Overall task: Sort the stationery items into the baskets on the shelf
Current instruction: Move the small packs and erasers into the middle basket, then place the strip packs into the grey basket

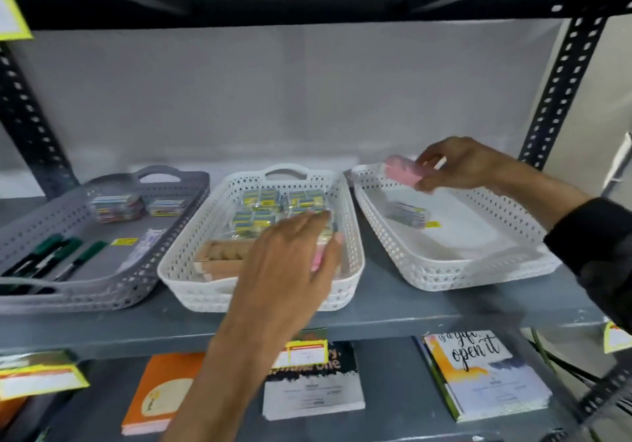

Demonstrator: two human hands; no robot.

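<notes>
Three perforated baskets stand on the grey shelf. The grey basket (184, 209) on the left holds green-handled tools (61, 253) and small colourful packs (118, 207). The middle white basket (178, 270) holds several yellow-blue packs (263, 198) and a brown box (222, 256). My left hand (290, 263) reaches into it, its fingers closed around a pink item (317, 259) that it mostly hides. The right white basket (444, 279) contains one small pack (408, 214). My right hand (461, 167) holds a pink pack (402, 167) over that basket's far rim.
Black slotted uprights (561, 75) frame the shelf, and a dark upper shelf hangs overhead. Yellow price labels (304, 352) hang from the shelf's front edge. Below lie an orange notebook (160, 393), a black-and-white one (314, 390) and a lettered one (485, 373).
</notes>
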